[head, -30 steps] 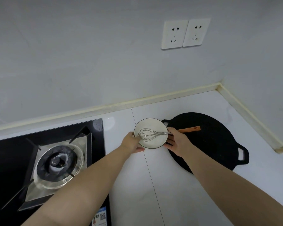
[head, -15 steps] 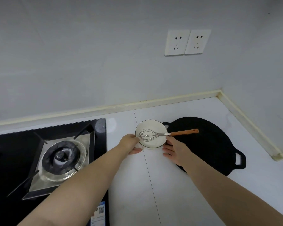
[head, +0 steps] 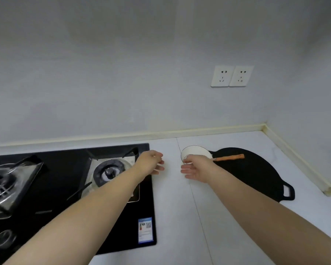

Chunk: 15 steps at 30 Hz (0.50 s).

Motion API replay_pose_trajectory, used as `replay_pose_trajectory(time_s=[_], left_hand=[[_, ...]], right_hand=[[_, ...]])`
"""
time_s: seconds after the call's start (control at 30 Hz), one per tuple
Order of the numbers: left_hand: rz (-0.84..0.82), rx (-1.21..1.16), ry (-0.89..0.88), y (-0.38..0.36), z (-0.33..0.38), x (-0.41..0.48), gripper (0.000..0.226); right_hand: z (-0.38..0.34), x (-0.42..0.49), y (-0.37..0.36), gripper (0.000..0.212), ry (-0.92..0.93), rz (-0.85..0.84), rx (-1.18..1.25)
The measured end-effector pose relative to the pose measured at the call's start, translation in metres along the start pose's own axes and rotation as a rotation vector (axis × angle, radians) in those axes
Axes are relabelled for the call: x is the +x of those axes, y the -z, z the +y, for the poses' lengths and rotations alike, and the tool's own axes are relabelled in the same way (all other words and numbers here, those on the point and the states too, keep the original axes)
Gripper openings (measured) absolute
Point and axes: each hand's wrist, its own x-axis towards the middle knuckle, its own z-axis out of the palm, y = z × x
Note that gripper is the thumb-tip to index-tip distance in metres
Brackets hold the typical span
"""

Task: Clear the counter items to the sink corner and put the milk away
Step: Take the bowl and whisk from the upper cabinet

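Jutting from the round white bowl is a wooden-handled whisk.

At centre frame the left hand hung loose-fingered over the stove's right edge. The right hand, also loose, partly hid a white bowl whose whisk handle reached over the black pan.

A black gas stove sits at 8 o'clock on the white desk. A small blue sticker is on its near corner. Two white wall sockets hang at 2 o'clock.
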Motion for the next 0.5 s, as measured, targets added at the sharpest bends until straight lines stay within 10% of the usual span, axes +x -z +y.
replay_pose_trajectory(time_s=[0.5], left_hand=[[0.487, 0.187, -0.297, 0.291, -0.051, -0.243, 0.030]], right_hand=[[0.011, -0.214, -0.309, 0.040, 0.747, -0.095, -0.488]])
